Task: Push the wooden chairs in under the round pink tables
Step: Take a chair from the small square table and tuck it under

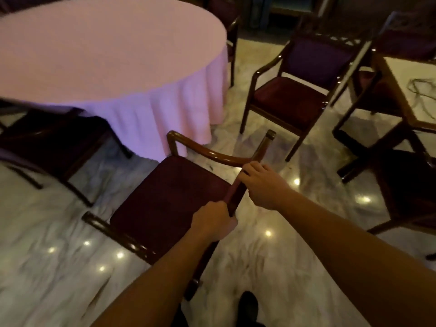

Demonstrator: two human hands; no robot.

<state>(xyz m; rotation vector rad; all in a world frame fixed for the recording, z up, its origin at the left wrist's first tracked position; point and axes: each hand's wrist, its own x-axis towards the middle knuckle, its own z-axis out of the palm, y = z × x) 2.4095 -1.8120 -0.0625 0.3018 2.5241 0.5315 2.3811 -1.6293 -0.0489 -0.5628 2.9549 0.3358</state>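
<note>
Both forearms are reaching down and forward from the bottom edge, and the left hand (213,219) is wrapping closed around the top rail of the wooden chair (169,199), with the right hand (264,185) clamping the same rail just beyond it. Ahead of the grip, the seat is pointing toward the round pink table (106,55), whose cloth is hanging just past the chair's front edge; the chair is standing outside the table, not yet tucked under.

Judging by the solid frame and curved armrests, it is probably rigid and fairly heavy, likely sliding easily on the polished floor (47,232). The back rail is looking like the right place to hold, with hands spread wider for steering.

Motion blur is softening everything. The chair's backrest panel and rear legs are hiding below the hands, and the table's base is concealed by the cloth. Another chair (292,90) is standing well to the right of the grip.
</note>
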